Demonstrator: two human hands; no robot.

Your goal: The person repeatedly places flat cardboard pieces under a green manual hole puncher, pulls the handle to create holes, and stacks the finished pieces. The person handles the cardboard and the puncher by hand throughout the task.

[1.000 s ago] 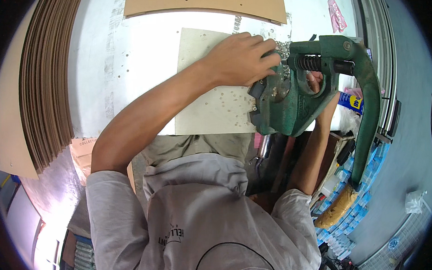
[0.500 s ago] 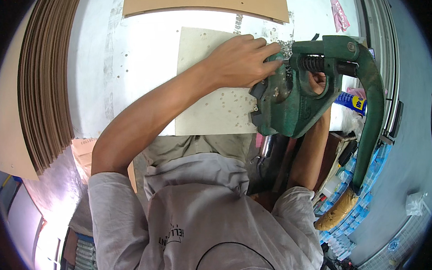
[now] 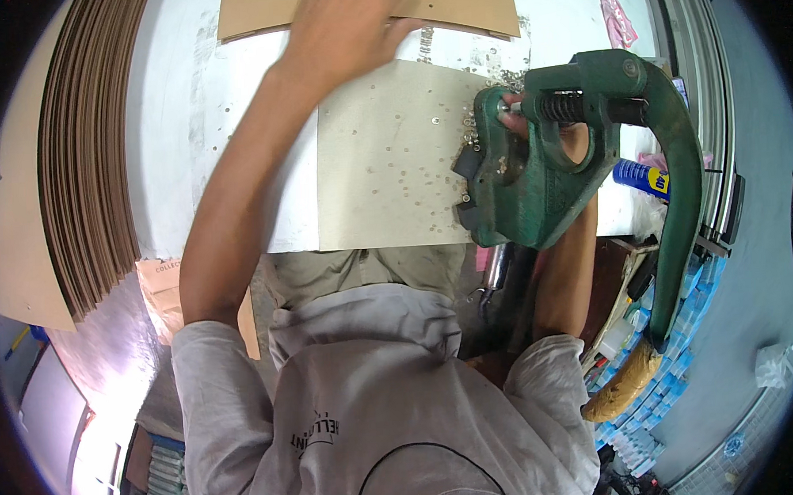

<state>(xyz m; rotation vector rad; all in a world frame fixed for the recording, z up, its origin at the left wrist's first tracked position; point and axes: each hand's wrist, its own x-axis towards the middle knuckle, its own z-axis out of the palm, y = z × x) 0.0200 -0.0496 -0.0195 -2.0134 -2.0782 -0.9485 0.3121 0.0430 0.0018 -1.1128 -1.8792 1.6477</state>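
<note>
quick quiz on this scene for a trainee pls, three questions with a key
1. Multiple choice: which is nearest to the left hand?
a) the blue can
b) the brown cardboard sheet at the top of the picture
c) the taped handle
2. True or false: the green press hides part of the right hand.
3. Fill the gap: the thick stack of cardboard is at the ____ side of the picture.

Key: 1 b; 2 true; 3 left.
</note>
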